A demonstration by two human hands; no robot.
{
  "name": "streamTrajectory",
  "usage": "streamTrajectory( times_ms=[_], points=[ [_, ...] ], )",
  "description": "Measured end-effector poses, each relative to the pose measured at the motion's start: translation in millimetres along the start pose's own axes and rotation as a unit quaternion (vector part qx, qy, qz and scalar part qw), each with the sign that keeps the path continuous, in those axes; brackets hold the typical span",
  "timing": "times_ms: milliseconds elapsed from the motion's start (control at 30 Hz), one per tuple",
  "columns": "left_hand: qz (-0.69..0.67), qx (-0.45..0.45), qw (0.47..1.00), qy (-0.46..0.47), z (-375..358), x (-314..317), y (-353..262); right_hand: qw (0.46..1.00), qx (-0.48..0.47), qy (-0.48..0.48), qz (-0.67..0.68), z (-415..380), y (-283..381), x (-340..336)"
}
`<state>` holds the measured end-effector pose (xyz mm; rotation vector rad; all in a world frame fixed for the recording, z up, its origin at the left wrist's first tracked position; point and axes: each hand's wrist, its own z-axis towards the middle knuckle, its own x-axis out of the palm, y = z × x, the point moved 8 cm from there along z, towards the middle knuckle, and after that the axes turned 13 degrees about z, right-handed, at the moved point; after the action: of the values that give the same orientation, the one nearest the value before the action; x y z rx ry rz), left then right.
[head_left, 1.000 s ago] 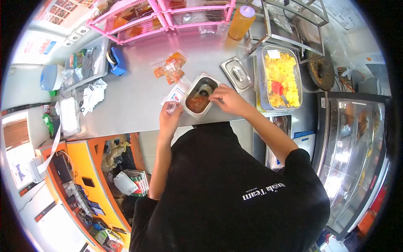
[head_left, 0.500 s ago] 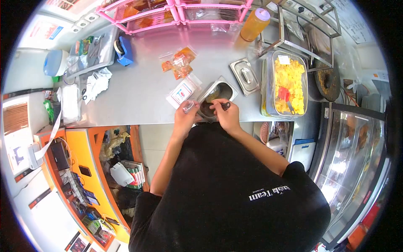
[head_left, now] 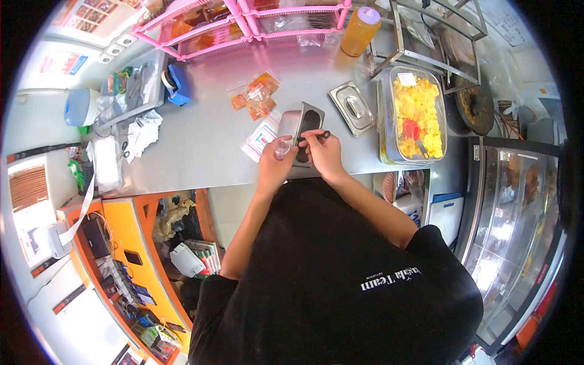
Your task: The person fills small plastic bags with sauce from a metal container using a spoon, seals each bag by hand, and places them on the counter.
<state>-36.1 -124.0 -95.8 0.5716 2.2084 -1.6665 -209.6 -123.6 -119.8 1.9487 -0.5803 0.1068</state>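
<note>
My left hand [head_left: 274, 163] is closed around a small clear plastic bag [head_left: 281, 148], its mouth rounded open. In my right hand [head_left: 323, 157] is a spoon, with its dark handle end [head_left: 326, 134] poking out past the fingers; the bowl is hidden. Between my hands, a steel food container [head_left: 293, 123] stands tipped up on its side, dark inside. My right fingers overlap its opening, and the bag sits right at its left side. Under my left hand's far side lies a pack of clear bags [head_left: 261, 139] with a printed label.
Small filled packets [head_left: 258, 97] with orange-red contents lie farther back. A steel lid [head_left: 353, 108] rests to the right, beside a tub of yellow pieces [head_left: 417, 115] holding a red utensil. Behind stand an oil bottle [head_left: 360, 31], a metal rack [head_left: 420, 58] and pink baskets [head_left: 213, 33].
The steel container has gone from sitting nearly flat to tipped on its side. The bag in my left hand now shows a rounder mouth. The view has shifted slightly.
</note>
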Motion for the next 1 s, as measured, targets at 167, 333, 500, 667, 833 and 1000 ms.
streamTrajectory(
  times_ms=[167, 333, 500, 667, 833, 1000],
  points=[
    [0.005, -0.011, 1.000, -0.001, 13.1, -7.2, 18.6, 0.997, -0.042, 0.024, -0.055, 11.8, 0.5, 13.8],
    [-0.019, -0.045, 0.999, -0.012, 17.7, -28.6, 32.0, 0.996, 0.043, 0.065, 0.048, 19.6, -1.2, 2.3],
    [-0.192, -0.154, 0.969, 0.018, 24.1, -36.7, 50.0, 0.992, 0.055, 0.079, 0.086, 11.6, -2.9, -8.7],
    [-0.226, -0.173, 0.957, 0.052, 22.7, -34.6, 59.9, 0.988, 0.081, 0.059, 0.118, 3.9, -0.2, -33.8],
    [-0.270, -0.193, 0.941, 0.067, 19.9, -24.1, 64.6, 0.981, 0.113, 0.064, 0.143, 6.9, 3.7, -61.3],
    [-0.277, -0.194, 0.938, 0.076, 15.9, -19.3, 57.4, 0.976, 0.104, 0.111, 0.157, 16.5, 15.9, -75.0]
  ],
)
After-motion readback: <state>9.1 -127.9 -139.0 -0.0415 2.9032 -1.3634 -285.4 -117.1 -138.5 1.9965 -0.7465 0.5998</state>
